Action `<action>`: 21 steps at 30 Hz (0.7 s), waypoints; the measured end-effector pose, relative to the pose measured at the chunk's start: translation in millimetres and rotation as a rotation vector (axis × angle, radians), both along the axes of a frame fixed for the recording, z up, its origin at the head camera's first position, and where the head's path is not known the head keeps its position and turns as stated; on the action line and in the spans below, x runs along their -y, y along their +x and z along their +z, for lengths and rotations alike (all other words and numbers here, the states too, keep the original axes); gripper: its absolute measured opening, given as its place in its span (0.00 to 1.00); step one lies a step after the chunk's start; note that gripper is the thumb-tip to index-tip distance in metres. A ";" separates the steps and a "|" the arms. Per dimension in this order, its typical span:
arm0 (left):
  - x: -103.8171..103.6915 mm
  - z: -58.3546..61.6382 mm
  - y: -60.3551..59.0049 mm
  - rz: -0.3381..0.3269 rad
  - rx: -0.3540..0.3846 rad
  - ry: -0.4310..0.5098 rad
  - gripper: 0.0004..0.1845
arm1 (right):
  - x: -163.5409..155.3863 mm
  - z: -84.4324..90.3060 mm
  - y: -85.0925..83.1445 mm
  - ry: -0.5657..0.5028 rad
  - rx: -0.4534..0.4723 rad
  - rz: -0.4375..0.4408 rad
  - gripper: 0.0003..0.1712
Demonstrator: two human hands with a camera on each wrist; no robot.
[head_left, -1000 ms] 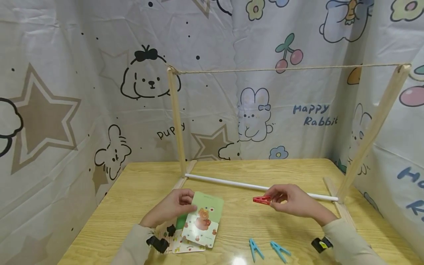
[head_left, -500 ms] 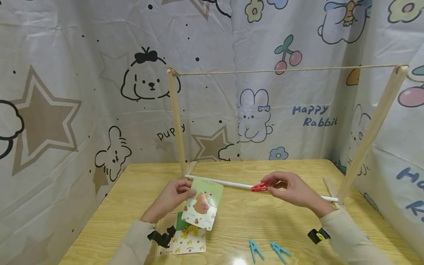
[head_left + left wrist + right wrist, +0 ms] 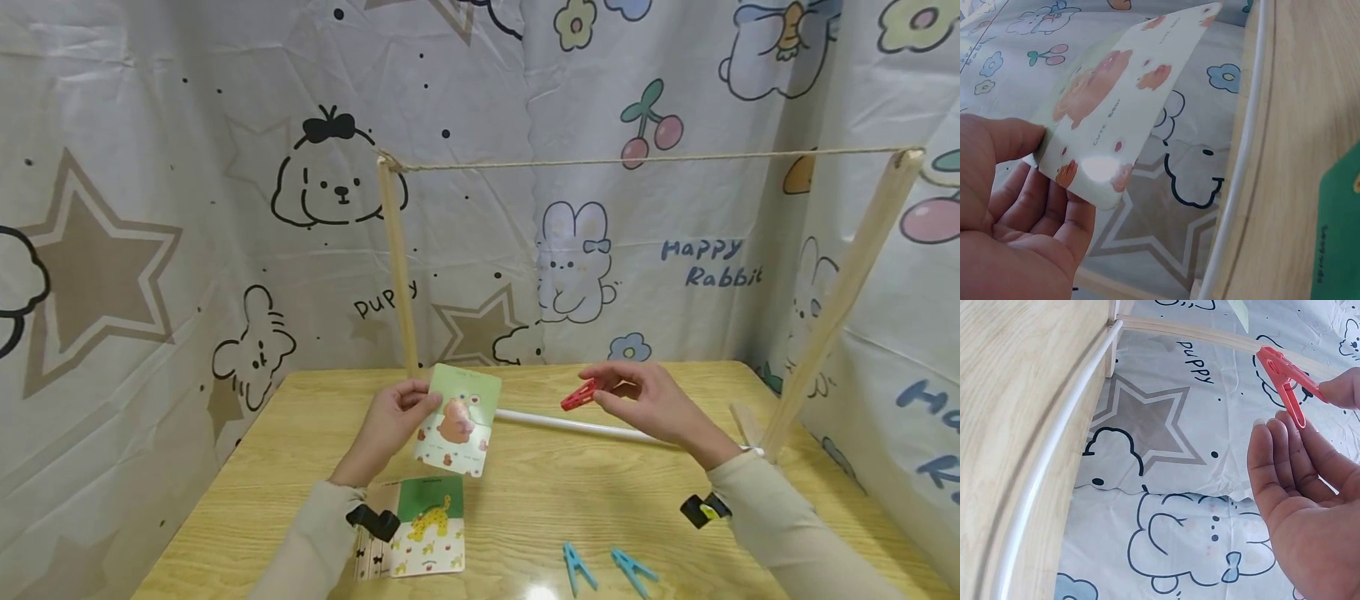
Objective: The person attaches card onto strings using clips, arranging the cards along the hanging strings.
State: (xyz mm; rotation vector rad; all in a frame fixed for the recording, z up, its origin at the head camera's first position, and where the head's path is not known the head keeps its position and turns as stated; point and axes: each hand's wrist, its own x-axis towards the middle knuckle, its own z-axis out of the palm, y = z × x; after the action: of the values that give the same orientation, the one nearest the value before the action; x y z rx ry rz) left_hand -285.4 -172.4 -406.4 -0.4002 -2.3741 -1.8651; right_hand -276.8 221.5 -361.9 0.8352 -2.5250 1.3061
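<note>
My left hand (image 3: 392, 423) pinches a green and white card (image 3: 457, 421) with a bear picture by its left edge, thumb in front and fingers behind. In the left wrist view the card (image 3: 1110, 106) is tilted and clear of the table. A red clothespin (image 3: 580, 395) is pinched between thumb and fingers of my right hand (image 3: 637, 398), its tip pointing left. The right wrist view shows the thumb on one leg of the clothespin (image 3: 1285, 381) and the fingertips at the other, with its nose closed. Both hands are below the string (image 3: 600, 158).
Two wooden posts (image 3: 843, 300) carry the string across the frame, and a white rod (image 3: 577, 423) joins their bases. Other cards (image 3: 427, 525), the top one with a leopard, lie at front left. Two blue clothespins (image 3: 577, 568) lie at front right. A printed curtain (image 3: 465, 242) hangs behind.
Both hands have risen and moved forward, carrying the bear card and the red clothespin. The leopard card on the table is now uncovered.
</note>
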 end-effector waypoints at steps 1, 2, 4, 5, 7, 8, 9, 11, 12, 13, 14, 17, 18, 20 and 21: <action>-1.1 1.6 -0.5 0.017 -0.001 0.004 0.16 | 0.8 2.5 -0.5 -0.005 0.005 -0.002 0.15; -2.1 2.7 -1.9 0.033 -0.006 0.009 0.16 | 1.7 4.8 -1.4 -0.012 0.005 -0.002 0.16; -4.5 5.8 -4.6 0.062 -0.024 0.023 0.16 | 3.1 10.1 -2.8 -0.032 0.019 -0.004 0.15; -5.8 7.7 -6.1 0.074 -0.033 0.029 0.16 | 3.7 12.8 -3.9 -0.045 0.029 -0.007 0.15; -8.0 11.5 -9.7 0.104 -0.047 0.045 0.15 | 5.9 18.6 -5.6 -0.060 0.041 -0.011 0.15; -8.9 13.3 -11.4 0.118 -0.051 0.053 0.15 | 7.4 21.3 -6.6 -0.065 0.048 -0.014 0.15; -9.9 15.3 -12.7 0.129 -0.054 0.062 0.14 | 8.8 24.1 -7.3 -0.067 0.055 -0.016 0.15; -12.1 18.8 -15.3 0.147 -0.054 0.086 0.14 | 11.4 29.0 -8.3 -0.056 0.059 -0.022 0.16; -13.4 20.3 -16.5 0.153 -0.052 0.101 0.13 | 12.3 31.2 -9.0 -0.053 0.062 -0.020 0.16; -14.8 22.1 -17.3 0.156 -0.051 0.118 0.13 | 13.3 33.4 -9.6 -0.051 0.063 -0.017 0.16; -16.1 23.7 -18.2 0.156 -0.052 0.132 0.14 | 14.2 35.5 -10.3 -0.050 0.064 -0.017 0.16; -19.8 28.0 -21.0 0.167 -0.057 0.174 0.15 | 16.5 41.4 -13.4 -0.052 0.055 -0.014 0.17; -20.6 29.2 -22.1 0.176 -0.061 0.182 0.15 | 17.3 43.3 -14.5 -0.055 0.052 -0.013 0.17; -22.1 31.2 -24.1 0.198 -0.066 0.198 0.15 | 19.7 47.8 -16.9 -0.051 0.026 -0.022 0.17; -22.7 32.2 -25.2 0.211 -0.067 0.209 0.15 | 21.1 50.1 -18.0 -0.052 0.015 -0.024 0.17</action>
State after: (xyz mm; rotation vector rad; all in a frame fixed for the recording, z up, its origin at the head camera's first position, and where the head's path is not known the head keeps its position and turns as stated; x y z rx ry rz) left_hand -310.5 -149.7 -374.3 -0.1820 -2.0609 -1.9414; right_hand -294.8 200.5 -311.8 0.7845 -2.4926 1.3692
